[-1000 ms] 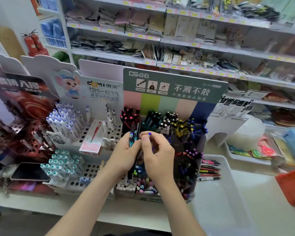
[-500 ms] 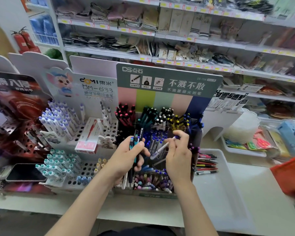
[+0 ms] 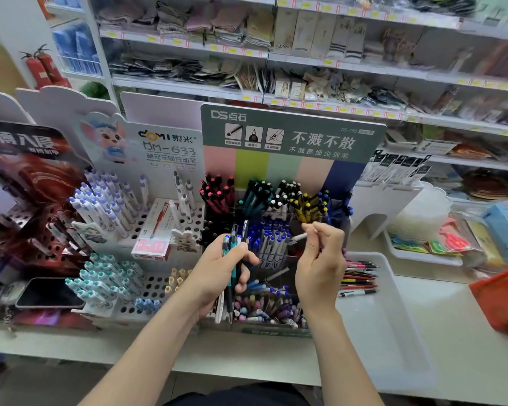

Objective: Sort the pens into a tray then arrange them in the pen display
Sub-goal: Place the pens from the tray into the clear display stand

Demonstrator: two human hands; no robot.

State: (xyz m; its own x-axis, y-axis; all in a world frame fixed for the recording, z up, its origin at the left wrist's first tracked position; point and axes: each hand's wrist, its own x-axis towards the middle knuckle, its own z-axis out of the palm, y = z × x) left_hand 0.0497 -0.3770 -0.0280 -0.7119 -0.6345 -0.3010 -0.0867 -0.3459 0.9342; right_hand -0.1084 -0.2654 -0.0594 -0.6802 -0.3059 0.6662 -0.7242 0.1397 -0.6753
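The left hand [image 3: 217, 271], grip full, held a bundle of teal and black pens [image 3: 234, 244]; the right hand [image 3: 320, 268] pinched a white pen [image 3: 300, 237] over the green-topped pen display [image 3: 282, 171].

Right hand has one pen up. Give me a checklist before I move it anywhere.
1. Right hand pinches the white pen: ok.
2. Left hand is wrapped round its bundle: ok.
3. Tray has bare floor to take more: ok.
4. Tray pens lie together at the far end: ok.
5. Display has a slot matching the white pen: cannot tell.
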